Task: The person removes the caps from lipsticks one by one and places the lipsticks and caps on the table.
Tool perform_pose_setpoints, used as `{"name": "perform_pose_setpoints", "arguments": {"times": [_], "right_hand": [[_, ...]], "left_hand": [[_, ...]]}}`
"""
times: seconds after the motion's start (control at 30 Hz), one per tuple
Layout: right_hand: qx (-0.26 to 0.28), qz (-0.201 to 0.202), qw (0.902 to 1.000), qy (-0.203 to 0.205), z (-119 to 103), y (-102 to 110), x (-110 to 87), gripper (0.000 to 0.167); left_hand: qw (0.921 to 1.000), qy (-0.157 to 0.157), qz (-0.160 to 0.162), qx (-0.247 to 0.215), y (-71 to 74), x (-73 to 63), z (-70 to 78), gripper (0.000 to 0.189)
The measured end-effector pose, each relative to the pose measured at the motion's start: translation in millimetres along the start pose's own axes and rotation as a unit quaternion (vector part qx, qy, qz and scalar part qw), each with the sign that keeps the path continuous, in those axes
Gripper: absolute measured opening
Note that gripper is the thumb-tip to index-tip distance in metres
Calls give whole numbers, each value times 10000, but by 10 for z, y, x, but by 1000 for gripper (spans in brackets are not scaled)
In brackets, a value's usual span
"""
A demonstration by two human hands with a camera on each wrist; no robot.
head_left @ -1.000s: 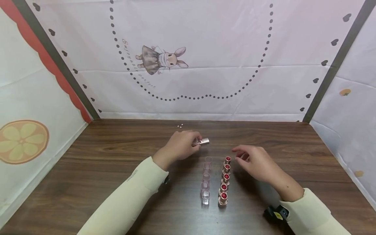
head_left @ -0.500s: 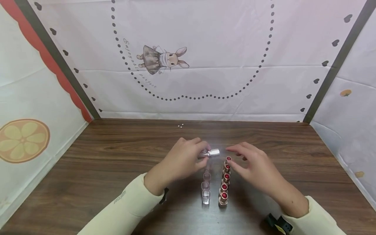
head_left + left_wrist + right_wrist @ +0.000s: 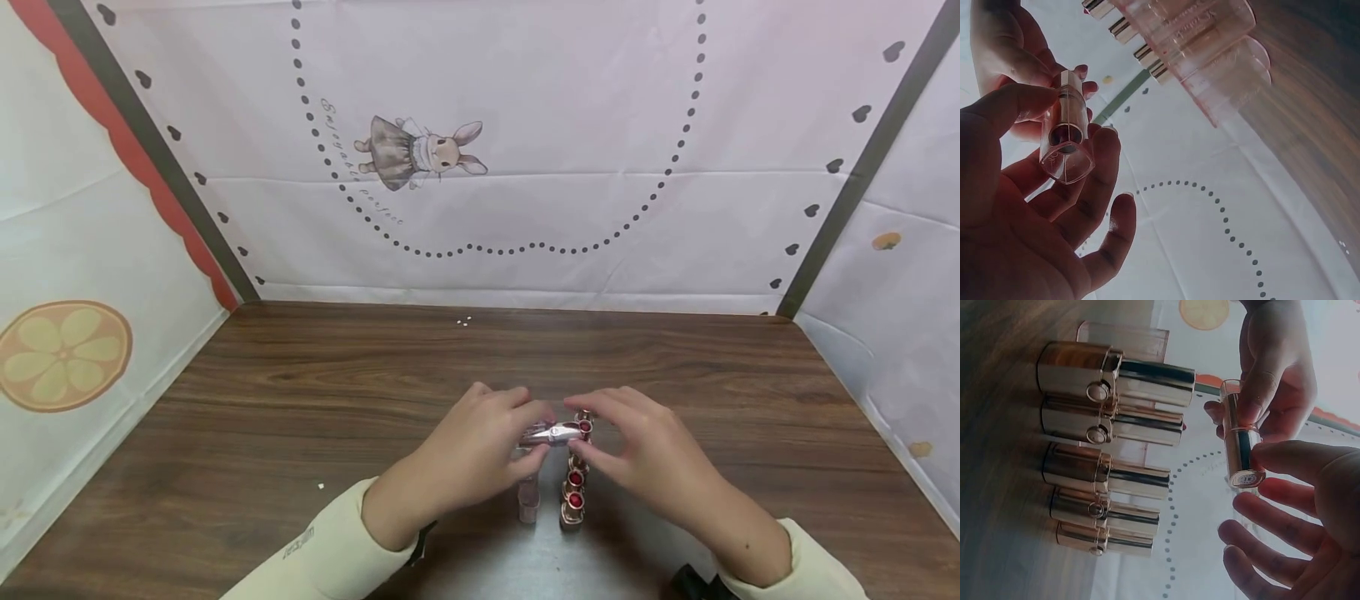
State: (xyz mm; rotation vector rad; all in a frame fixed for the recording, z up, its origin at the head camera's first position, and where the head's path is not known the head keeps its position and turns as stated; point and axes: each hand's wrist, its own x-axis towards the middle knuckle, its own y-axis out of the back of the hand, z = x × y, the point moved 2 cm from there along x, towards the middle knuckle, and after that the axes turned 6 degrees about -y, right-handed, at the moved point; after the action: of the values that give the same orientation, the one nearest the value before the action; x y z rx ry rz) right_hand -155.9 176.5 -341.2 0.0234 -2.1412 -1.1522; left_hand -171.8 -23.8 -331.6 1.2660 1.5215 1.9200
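In the head view, my left hand [image 3: 480, 442] pinches a capped lipstick [image 3: 558, 432] between thumb and fingers, by its clear pink cap. The lipstick lies level above the table, its shiny metal base pointing right. My right hand [image 3: 645, 437] has its thumb and index finger parted around that base, with the thumb right at its side in the right wrist view; the other fingers are spread. Below stand several uncapped red lipsticks [image 3: 1082, 369] in gold cases, in a row. Beside them runs a row of clear pink caps [image 3: 528, 500], partly hidden by my left hand.
The brown wood table [image 3: 337, 358] ends at a printed white cloth wall [image 3: 570, 200]. Similar cloth stands at both sides. A few tiny white flecks [image 3: 464, 322] lie near the back edge, and another fleck [image 3: 321, 486] lies near the left sleeve.
My left hand has brought the capped lipstick right and nearer, from behind the rows to above them. My right hand has moved left, its thumb and index finger now around the base.
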Motion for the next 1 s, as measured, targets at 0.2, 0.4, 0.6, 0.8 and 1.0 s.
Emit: {"name": "perform_pose_setpoints", "arguments": {"times": [0.2,0.4,0.6,0.8,1.0], "right_hand": [[65,-87,9999,133,-49,-27,-29,35],[141,-236,9995,180,-77,-39,-39,33],[-45,-278,9995,150,-100,-32,-50,32],[-46,-263,9995,180,-130,-26,-67,32],[-30,-257,9994,241,-142,-34,-88,32]], "left_hand": [[9998,-24,133,-143,-14,-42,36,24],[9993,-6,262,-254,-12,-51,53,23],[9990,127,226,-376,-16,-68,70,25],[9989,221,196,-364,-35,-84,89,28],[9987,273,116,-414,-38,-88,94,26]]}}
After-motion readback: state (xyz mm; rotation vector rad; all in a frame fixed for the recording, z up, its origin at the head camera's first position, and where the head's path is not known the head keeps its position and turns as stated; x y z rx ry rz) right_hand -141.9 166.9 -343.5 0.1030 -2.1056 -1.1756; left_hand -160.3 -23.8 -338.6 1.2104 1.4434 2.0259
